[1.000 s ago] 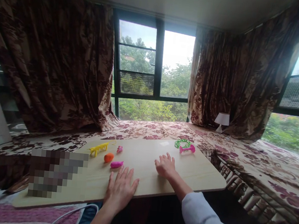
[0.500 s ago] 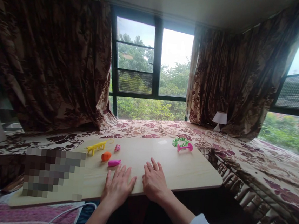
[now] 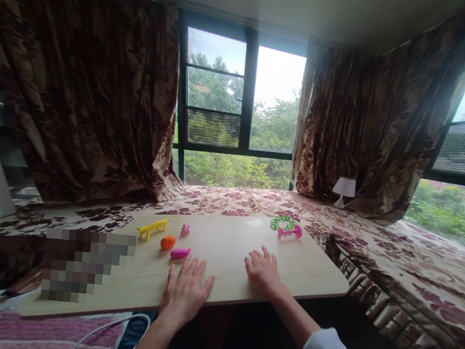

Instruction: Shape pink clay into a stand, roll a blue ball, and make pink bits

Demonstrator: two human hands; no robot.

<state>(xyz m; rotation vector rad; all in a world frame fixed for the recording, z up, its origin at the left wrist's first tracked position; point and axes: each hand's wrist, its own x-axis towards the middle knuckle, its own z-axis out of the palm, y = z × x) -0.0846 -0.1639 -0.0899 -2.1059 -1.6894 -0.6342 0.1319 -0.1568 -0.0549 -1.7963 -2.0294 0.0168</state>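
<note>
- Right hand (image 3: 262, 270) has moved rightward, away from the left hand (image 3: 188, 288), nearer the pink toy (image 3: 290, 233); its fingers are slightly apart, empty.
- Left fingers spread on the board (image 3: 225, 245), just beside the magenta toy (image 3: 180, 253).

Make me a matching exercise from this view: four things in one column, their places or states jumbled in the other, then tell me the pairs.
Column one
1. Table lamp
2. Left hand
3. Green ring
4. Orange toy

Column two
A. Between the yellow animal figure and the magenta toy
B. Just behind the pink dumbbell-shaped toy
C. On the floral cloth, beyond the tabletop
D. Holding nothing, fingers spread

Pairs: 1-C, 2-D, 3-B, 4-A.
</note>
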